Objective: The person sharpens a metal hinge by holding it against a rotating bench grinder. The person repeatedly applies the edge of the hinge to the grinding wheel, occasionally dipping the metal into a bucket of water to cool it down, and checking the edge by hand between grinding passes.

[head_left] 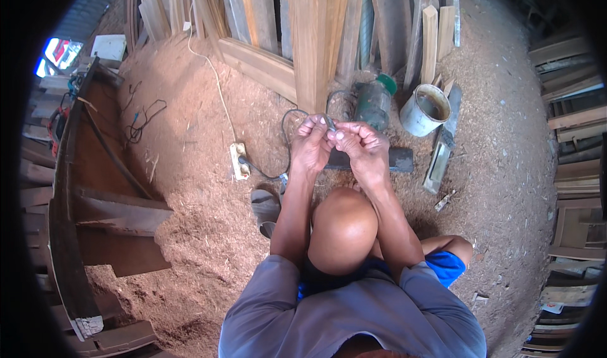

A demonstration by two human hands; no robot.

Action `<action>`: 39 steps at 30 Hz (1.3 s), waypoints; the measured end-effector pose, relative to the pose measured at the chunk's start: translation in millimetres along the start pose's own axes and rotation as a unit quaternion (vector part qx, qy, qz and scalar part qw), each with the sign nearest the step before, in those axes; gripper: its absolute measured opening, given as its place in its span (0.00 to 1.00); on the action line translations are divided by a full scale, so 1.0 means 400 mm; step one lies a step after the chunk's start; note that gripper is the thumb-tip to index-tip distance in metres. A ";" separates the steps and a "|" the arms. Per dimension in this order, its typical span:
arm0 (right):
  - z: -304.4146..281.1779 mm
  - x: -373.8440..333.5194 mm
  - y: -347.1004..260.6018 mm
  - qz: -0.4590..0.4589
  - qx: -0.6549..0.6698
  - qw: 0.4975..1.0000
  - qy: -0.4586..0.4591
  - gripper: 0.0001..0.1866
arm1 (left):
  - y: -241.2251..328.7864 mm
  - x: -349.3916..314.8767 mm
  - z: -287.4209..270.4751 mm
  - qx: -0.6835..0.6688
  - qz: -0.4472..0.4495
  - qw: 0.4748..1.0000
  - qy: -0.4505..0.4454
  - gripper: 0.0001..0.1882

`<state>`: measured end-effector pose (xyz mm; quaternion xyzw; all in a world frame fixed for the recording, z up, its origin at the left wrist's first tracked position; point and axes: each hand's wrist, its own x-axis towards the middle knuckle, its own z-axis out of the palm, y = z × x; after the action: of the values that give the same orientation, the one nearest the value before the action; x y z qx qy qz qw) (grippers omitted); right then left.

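Observation:
In front of my raised knee, my left hand (pixel 308 146) and my right hand (pixel 367 148) meet. Between their fingertips they pinch a small grey metal-looking piece (pixel 330 124), mostly covered by the fingers, so its kind is unclear. Both hands are closed. Below and behind them, on the sawdust, lies a dark flat slab (pixel 401 160), partly hidden by my arms. A dirty green cylindrical thing (pixel 373 105) with a bright green end lies just beyond my right hand. To its right is a white bucket (pixel 414 121) with brownish liquid inside.
A cream power strip (pixel 239 161) with a dark plugged-in cable lies left of my left forearm. Right of the bucket rests a long narrow grey tool or board (pixel 437 165). Planks (pixel 311 48) lean at the back. A dark wooden frame (pixel 63 231) stands left; stacked wood (pixel 578 225) lines the right.

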<state>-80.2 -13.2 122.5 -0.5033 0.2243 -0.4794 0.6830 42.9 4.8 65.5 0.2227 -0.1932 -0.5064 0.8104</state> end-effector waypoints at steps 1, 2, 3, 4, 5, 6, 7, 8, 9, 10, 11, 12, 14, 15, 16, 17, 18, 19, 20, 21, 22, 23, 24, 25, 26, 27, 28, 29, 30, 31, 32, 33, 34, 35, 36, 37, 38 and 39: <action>-0.004 0.002 0.005 -0.001 0.001 1.000 0.000 0.10 | 0.000 0.000 0.001 -0.002 -0.001 1.000 0.000 0.02; -0.007 0.003 0.010 -0.001 0.001 1.000 0.002 0.10 | -0.002 0.000 0.003 -0.003 -0.003 1.000 0.000 0.02; -0.011 0.004 0.013 0.001 -0.004 1.000 0.004 0.10 | -0.004 -0.002 0.004 -0.002 -0.005 1.000 0.006 0.02; -0.014 0.004 0.015 0.003 -0.010 1.000 0.005 0.09 | -0.007 -0.003 0.005 -0.001 -0.007 1.000 0.012 0.02; -0.016 0.006 0.012 0.004 -0.015 1.000 0.006 0.09 | -0.008 -0.003 0.011 0.000 -0.008 1.000 0.017 0.02; -0.017 0.007 0.009 0.004 -0.010 1.000 0.009 0.09 | -0.010 0.000 0.008 -0.004 -0.013 1.000 0.007 0.02; -0.018 0.008 0.007 0.004 -0.004 1.000 0.012 0.09 | -0.014 0.004 0.001 -0.008 -0.019 1.000 -0.004 0.02; -0.018 0.008 0.005 0.004 0.002 1.000 0.014 0.09 | -0.013 0.006 0.001 -0.011 -0.024 1.000 -0.014 0.02; -0.020 0.007 0.003 0.004 0.005 1.000 0.014 0.09 | -0.015 0.006 0.002 -0.012 -0.025 1.000 -0.007 0.02; -0.021 0.006 0.002 0.004 0.008 1.000 0.014 0.09 | -0.018 0.005 0.003 -0.012 -0.027 1.000 -0.001 0.02; -0.023 0.005 0.002 0.004 0.011 1.000 0.013 0.08 | -0.018 0.003 0.004 -0.012 -0.028 1.000 0.006 0.02; -0.022 0.004 0.002 0.006 0.009 1.000 0.014 0.09 | -0.017 0.001 0.005 -0.009 -0.031 0.999 -0.001 0.01; -0.019 0.002 0.001 0.009 0.006 1.000 0.017 0.09 | -0.013 -0.005 0.006 -0.003 -0.037 0.999 -0.017 0.03; -0.020 0.001 0.002 0.008 0.004 1.000 0.015 0.09 | -0.013 -0.003 -0.001 -0.007 -0.040 0.999 -0.029 0.03; -0.021 0.000 0.004 0.006 0.001 1.000 0.015 0.09 | -0.014 0.001 -0.012 -0.011 -0.043 0.998 -0.043 0.02; -0.029 -0.003 0.005 0.006 -0.004 1.000 0.017 0.09 | -0.019 0.003 -0.016 -0.017 -0.050 0.997 -0.056 0.02; -0.039 -0.003 0.005 0.001 -0.021 0.999 0.036 0.08 | -0.023 0.004 -0.019 -0.012 -0.056 0.998 -0.040 0.02; -0.050 -0.003 0.003 -0.005 -0.039 0.998 0.056 0.08 | -0.027 0.006 -0.020 -0.008 -0.064 0.998 -0.025 0.02; -0.064 -0.012 0.012 -0.006 -0.056 0.995 0.081 0.08 | -0.033 0.001 -0.032 -0.001 -0.076 0.997 -0.006 0.02; -0.086 -0.015 0.027 0.000 -0.082 0.992 0.094 0.08 | -0.042 0.000 -0.050 0.010 -0.085 0.996 -0.007 0.03; -0.116 -0.013 0.048 0.006 -0.109 0.988 0.107 0.08 | -0.054 0.004 -0.075 0.021 -0.094 0.995 -0.008 0.03; -0.149 -0.018 0.073 0.017 -0.137 0.983 0.123 0.09 | -0.074 0.000 -0.103 0.031 -0.108 0.994 -0.005 0.03; -0.180 -0.029 0.100 0.053 -0.163 0.978 0.122 0.08 | -0.093 -0.010 -0.131 0.060 -0.126 0.990 0.011 0.04; -0.208 -0.041 0.131 0.079 -0.168 0.975 0.125 0.08 | -0.119 -0.018 -0.163 0.074 -0.146 0.986 0.020 0.04; -0.236 -0.051 0.167 0.105 -0.172 0.971 0.125 0.07 | -0.147 -0.025 -0.203 0.089 -0.166 0.982 0.029 0.04; -0.271 -0.059 0.197 0.125 -0.178 0.968 0.127 0.07 | -0.176 -0.029 -0.222 0.103 -0.184 0.977 0.031 0.05; -0.313 -0.069 0.246 0.096 -0.188 0.970 0.123 0.06 | -0.204 -0.036 -0.242 0.091 -0.204 0.974 0.033 0.05; -0.327 -0.076 0.266 0.120 -0.170 0.967 0.144 0.06 | -0.224 -0.039 -0.250 0.098 -0.218 0.970 0.044 0.05; -0.341 -0.084 0.287 0.145 -0.152 0.964 0.163 0.05 | -0.242 -0.044 -0.260 0.105 -0.232 0.965 0.055 0.05; -0.353 -0.091 0.309 0.169 -0.134 0.959 0.182 0.05 | -0.257 -0.047 -0.273 0.111 -0.246 0.961 0.067 0.05; -0.365 -0.094 0.338 0.178 -0.134 0.957 0.184 0.05 | -0.273 -0.046 -0.301 0.108 -0.252 0.959 0.072 0.05; -0.382 -0.093 0.364 0.184 -0.135 0.955 0.188 0.05 | -0.287 -0.041 -0.317 0.122 -0.259 0.955 0.076 0.05; -0.399 -0.091 0.393 0.190 -0.136 0.953 0.191 0.05 | -0.299 -0.037 -0.335 0.136 -0.265 0.951 0.080 0.05; -0.407 -0.085 0.413 0.203 -0.140 0.950 0.191 0.04 | -0.309 -0.032 -0.349 0.150 -0.272 0.947 0.084 0.05; -0.417 -0.078 0.435 0.216 -0.144 0.947 0.190 0.04 | -0.318 -0.025 -0.365 0.169 -0.277 0.942 0.090 0.05; -0.426 -0.072 0.456 0.230 -0.148 0.943 0.188 0.04 | -0.326 -0.016 -0.382 0.188 -0.283 0.936 0.096 0.05; -0.434 -0.066 0.478 0.222 -0.175 0.941 0.185 0.03 | -0.335 -0.007 -0.394 0.206 -0.288 0.929 0.103 0.05; -0.443 -0.060 0.500 0.214 -0.202 0.938 0.181 0.03 | -0.344 0.004 -0.407 0.261 -0.283 0.918 0.096 0.06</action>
<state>-144.7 -68.9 -131.8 -0.4750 0.5388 -0.3495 0.6016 30.3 -23.1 -145.5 0.5188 -0.1685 -0.6227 0.5610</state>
